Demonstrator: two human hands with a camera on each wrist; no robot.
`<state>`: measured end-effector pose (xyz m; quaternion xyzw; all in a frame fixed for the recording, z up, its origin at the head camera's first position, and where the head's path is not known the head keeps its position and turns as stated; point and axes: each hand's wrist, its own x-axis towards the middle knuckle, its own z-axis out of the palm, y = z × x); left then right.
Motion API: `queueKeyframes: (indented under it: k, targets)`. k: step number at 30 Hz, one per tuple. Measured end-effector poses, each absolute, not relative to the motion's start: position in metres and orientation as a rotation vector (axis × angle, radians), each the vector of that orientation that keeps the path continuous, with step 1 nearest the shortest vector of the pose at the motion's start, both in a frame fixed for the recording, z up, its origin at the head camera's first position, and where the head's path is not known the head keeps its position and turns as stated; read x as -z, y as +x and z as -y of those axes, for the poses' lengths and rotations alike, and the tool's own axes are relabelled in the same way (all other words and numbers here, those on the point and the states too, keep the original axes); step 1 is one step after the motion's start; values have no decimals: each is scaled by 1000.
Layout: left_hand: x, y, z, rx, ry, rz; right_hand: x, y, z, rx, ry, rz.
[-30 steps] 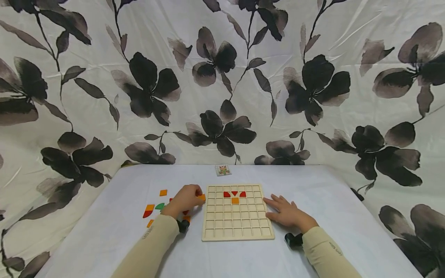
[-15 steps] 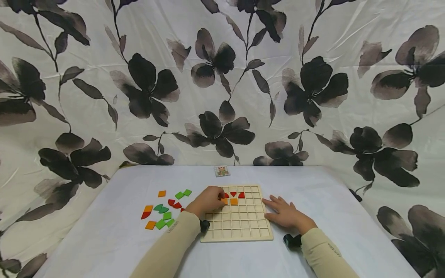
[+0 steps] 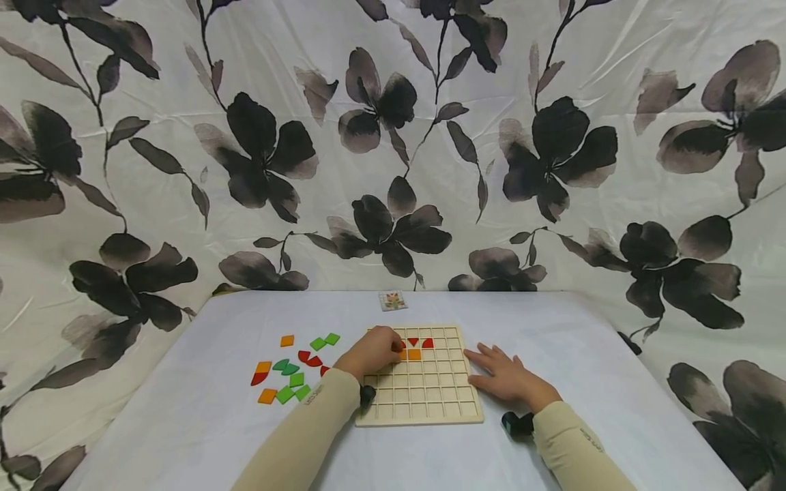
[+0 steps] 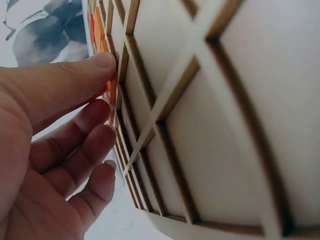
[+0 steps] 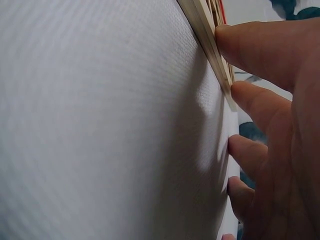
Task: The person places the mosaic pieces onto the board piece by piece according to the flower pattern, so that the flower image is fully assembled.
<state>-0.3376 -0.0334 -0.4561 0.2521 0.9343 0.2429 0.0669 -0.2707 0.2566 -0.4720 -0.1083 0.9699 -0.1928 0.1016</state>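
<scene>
A wooden grid board (image 3: pixel 424 392) lies flat in the middle of the white table. My left hand (image 3: pixel 377 351) is over its upper left part, thumb and fingers at an orange square tile (image 3: pixel 402 355) in the second row. In the left wrist view the thumb (image 4: pixel 102 62) presses against orange at the grid, and the other fingers are bent below. Right of that tile sits another orange square (image 3: pixel 414 354). Red pieces (image 3: pixel 428 343) fill part of the row above, one partly hidden by the fingers. My right hand (image 3: pixel 510 375) is spread, its fingertips touching the board's right edge.
Left of the board lie loose pieces: green squares (image 3: pixel 285 394), dark green leaf shapes (image 3: pixel 290 369), red pieces (image 3: pixel 314 361) and orange squares (image 3: pixel 267 396). A small card with a coloured pattern (image 3: pixel 393 301) lies behind the board. A floral cloth (image 3: pixel 393 225) hangs at the back.
My left hand has carried an orange square tile rightwards from beside the board onto the grid, left of the other orange square. My right hand stays at the board's edge.
</scene>
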Motion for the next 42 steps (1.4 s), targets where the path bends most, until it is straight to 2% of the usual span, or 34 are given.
queueKeyframes:
  k: [8,20,26,37,42]
  targets:
    - [446,-334,50,-745,717,-2804,477,-270,-258,585,-305,-2856]
    - [439,-359,165,-622,327,-2973,476,-270,-262,570,-301,-2865]
    - [445,-366,204,-518,157,-2945,476,-269,-260,590,-282,-2852]
    - [450,-370,228,-566,45,-2879,473,-272,-259,569,-298,-2861]
    - [453,-370,230,-568,69,-2898,474,-274,-258,546,-303,-2859]
